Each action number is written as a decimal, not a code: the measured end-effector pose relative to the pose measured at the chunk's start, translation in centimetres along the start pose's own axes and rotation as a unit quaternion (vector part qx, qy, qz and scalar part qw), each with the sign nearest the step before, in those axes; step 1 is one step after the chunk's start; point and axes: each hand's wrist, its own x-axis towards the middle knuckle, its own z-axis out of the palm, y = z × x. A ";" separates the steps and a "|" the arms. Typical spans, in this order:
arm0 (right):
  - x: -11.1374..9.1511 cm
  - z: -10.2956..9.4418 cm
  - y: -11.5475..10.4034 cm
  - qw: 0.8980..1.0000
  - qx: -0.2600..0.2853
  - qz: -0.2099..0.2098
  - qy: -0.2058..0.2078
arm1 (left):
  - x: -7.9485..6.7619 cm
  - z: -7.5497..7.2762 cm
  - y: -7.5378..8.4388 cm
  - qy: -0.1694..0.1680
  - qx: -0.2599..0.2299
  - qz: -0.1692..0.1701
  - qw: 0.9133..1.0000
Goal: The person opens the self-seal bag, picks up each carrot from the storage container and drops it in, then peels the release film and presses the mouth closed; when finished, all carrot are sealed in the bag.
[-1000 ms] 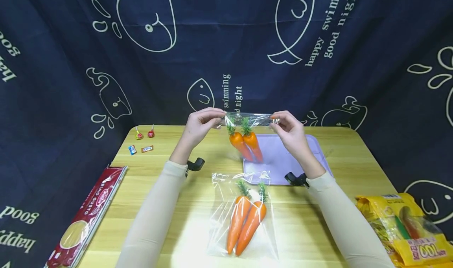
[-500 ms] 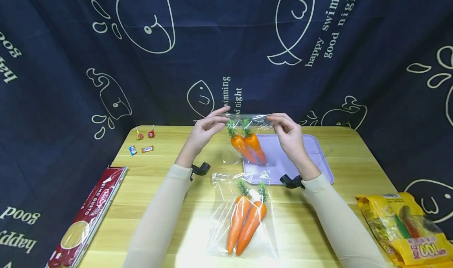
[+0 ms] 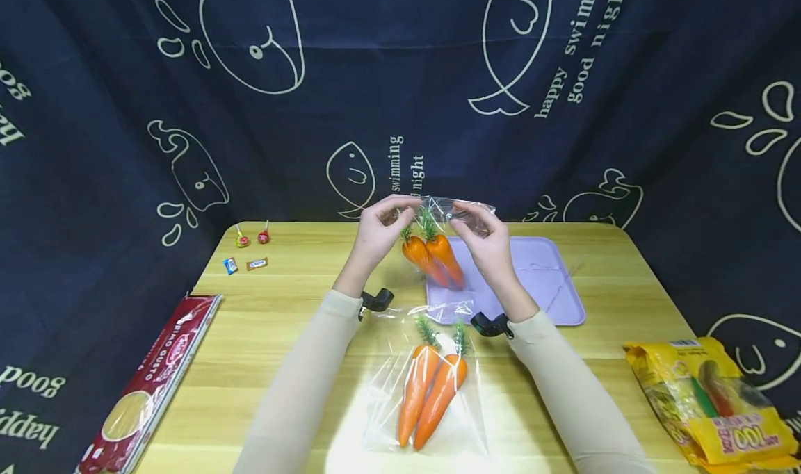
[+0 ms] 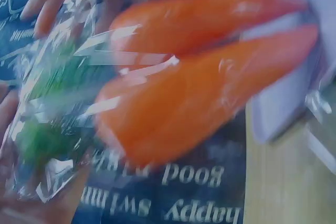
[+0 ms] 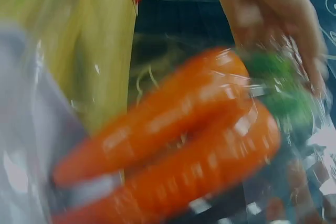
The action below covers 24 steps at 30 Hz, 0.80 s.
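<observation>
My left hand (image 3: 378, 231) and right hand (image 3: 491, 244) pinch the top of a clear plastic bag (image 3: 438, 205), raised above the table's far side. Inside hang two orange carrots (image 3: 443, 257) with green tops up and tips down. Both wrist views show this pair close and blurred: the carrots (image 4: 173, 103) fill the left one, with the green tops (image 5: 278, 82) beside a hand in the right one. Behind and below the raised bag lies a lavender tray (image 3: 538, 279). Nearer on the table rests another clear bag (image 3: 378, 418) holding two carrots (image 3: 443, 397).
A dark red food packet (image 3: 153, 383) lies along the table's left edge. Two lollipops (image 3: 263, 236) and two small wrapped candies (image 3: 256, 263) sit at the back left. A yellow bag (image 3: 707, 404) stands at the right edge. A dark patterned cloth (image 3: 400, 78) hangs behind.
Both hands have drawn closer together along the bag's top, which now bunches between them. The left hand's fingers spread half a second ago and now grip again. The bag on the table stays put.
</observation>
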 end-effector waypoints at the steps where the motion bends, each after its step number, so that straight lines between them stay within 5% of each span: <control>1: -0.1 0.7 -0.2 1.000 0.002 -0.007 0.022 | -0.1 0.5 0.1 0.030 0.009 0.009 0.999; 7: -0.5 3.8 -2.2 0.993 0.019 -0.061 0.103 | -0.7 2.9 1.5 0.160 0.037 0.077 0.983; 12: 0.1 4.2 -2.8 0.989 0.030 -0.086 0.117 | -0.5 2.6 1.5 0.142 0.035 0.113 0.983; 16: 0.4 3.9 -2.6 0.989 0.037 -0.090 0.113 | -0.2 2.2 0.2 0.123 0.027 0.098 0.987; 24: 0.3 4.2 -2.6 0.990 0.011 -0.102 0.095 | 0.5 2.9 -1.0 0.207 0.064 0.073 0.973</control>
